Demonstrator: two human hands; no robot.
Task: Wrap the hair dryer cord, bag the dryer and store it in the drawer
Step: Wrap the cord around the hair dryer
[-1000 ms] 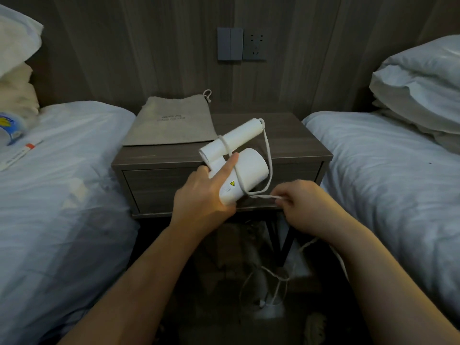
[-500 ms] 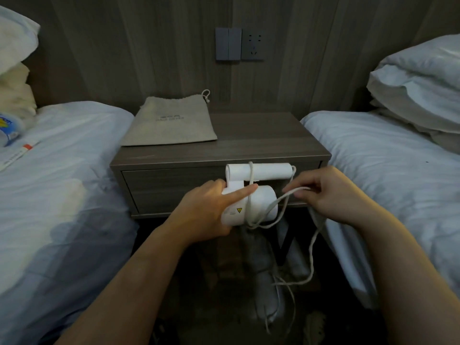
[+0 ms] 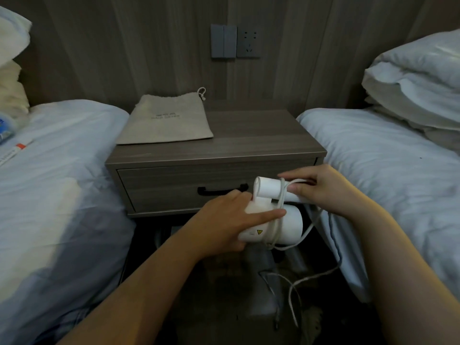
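Observation:
A white folding hair dryer [image 3: 286,225] hangs in front of the closed drawer [image 3: 174,188] of the nightstand. My left hand [image 3: 224,220] grips its barrel, forefinger stretched across it. My right hand [image 3: 321,188] holds the white cord [image 3: 308,227] against the folded handle, where one loop runs round handle and barrel. The loose cord trails down to the dark floor. A beige drawstring bag [image 3: 166,120] lies flat on the nightstand top, back left.
The wooden nightstand [image 3: 261,140] stands between two white beds, left bed [image 3: 54,170] and right bed [image 3: 388,170]. Pillows [image 3: 418,80] are piled at the right. The drawer has a black handle [image 3: 221,190]. A switch and socket [image 3: 235,41] are on the wall.
The dryer came down from above the nightstand top to drawer height. My right hand carried the cord up and over to the handle, adding a loop around the dryer.

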